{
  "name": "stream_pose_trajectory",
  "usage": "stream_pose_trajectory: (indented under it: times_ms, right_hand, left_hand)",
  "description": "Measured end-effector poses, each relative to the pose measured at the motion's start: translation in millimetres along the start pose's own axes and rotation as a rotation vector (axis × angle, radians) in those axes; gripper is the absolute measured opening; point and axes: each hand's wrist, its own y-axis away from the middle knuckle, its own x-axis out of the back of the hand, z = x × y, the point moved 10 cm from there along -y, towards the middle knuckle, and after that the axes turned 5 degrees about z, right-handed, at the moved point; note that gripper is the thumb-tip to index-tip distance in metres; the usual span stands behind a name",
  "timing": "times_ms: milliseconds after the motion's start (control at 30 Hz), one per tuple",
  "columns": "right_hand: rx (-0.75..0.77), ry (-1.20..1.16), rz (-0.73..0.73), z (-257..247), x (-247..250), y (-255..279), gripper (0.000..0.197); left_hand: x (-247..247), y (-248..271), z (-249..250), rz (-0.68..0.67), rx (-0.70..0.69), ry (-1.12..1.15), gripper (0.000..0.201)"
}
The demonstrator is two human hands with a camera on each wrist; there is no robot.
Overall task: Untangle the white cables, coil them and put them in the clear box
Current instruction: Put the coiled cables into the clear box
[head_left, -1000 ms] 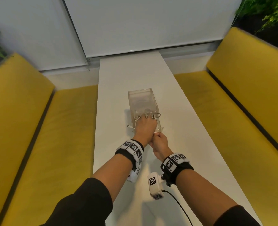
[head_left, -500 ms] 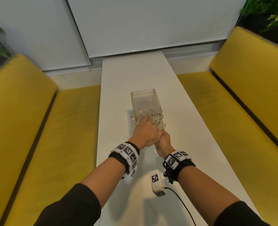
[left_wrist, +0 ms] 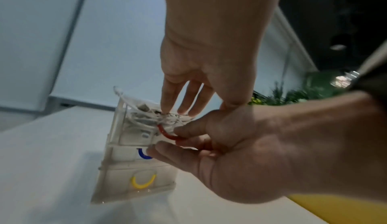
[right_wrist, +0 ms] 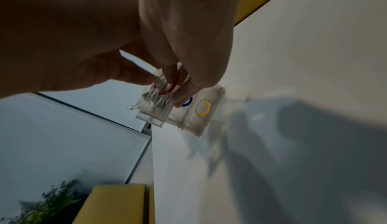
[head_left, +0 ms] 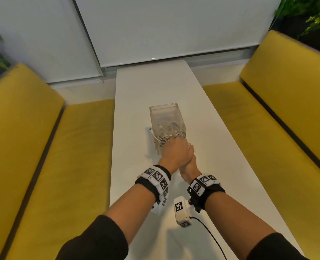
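Note:
A clear box (head_left: 164,112) with several compartments stands on the narrow white table (head_left: 148,87). White cables (head_left: 167,126) lie coiled inside it, and a looser bundle (left_wrist: 146,118) bulges at the near top edge. My left hand (left_wrist: 199,109) reaches down from above, and its straight fingertips (left_wrist: 167,108) press on that bundle. My right hand (left_wrist: 173,139) pinches a red ring (left_wrist: 165,133) on the box's near face between thumb and forefinger. Below it are a blue ring (left_wrist: 143,156) and a yellow ring (left_wrist: 142,183). One cable plug (right_wrist: 131,107) sticks out over the box's edge.
Yellow bench seats (head_left: 84,147) (head_left: 249,128) run along both sides of the table. A white camera module (head_left: 181,212) with a black lead (head_left: 210,235) hangs below my right wrist. A white blind (head_left: 174,25) closes the far end, with plants (head_left: 309,14) in the corners.
Both hands stay at the box's near end. My left hand has shifted slightly toward me, and the cable loops now bunch at its fingertips. The head view has drifted a little.

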Motion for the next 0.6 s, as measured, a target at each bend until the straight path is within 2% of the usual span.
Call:
stream_pose_trajectory:
  times_ms: [67,133,200,267,333,367,467,600]
  right_hand:
    - [-0.002,-0.041,-0.017,1,0,0,0.034]
    - [0.030,0.049,-0.029,-2,-1,-1,0.027]
    - [0.073,0.193,-0.028,-4,-3,-5,0.017]
    - [0.080,0.215,-0.011,-2,-2,-9,0.016]
    - [0.071,0.190,-0.006,-1,-2,-10,0.016]
    - [0.069,0.183,-0.003,-1,-2,-10,0.015]
    - [0.075,0.185,-0.003,-1,-2,-11,0.015]
    - [0.067,0.174,-0.004,-1,-2,-11,0.012]
  left_hand:
    - [2,5,8,0.036,-0.066,-0.043,0.040]
    - [4,5,4,0.061,-0.057,-0.029,0.038]
    - [15,4,-27,0.147,0.111,0.082,0.035]
    - [23,9,-75,0.234,0.383,0.235,0.038]
    - [14,18,-114,0.222,0.610,0.407,0.046]
    - [9,20,-126,0.208,0.667,0.459,0.049]
    - [0,16,-138,0.218,0.664,0.490,0.039]
    - [2,12,-138,0.333,0.627,0.548,0.017]
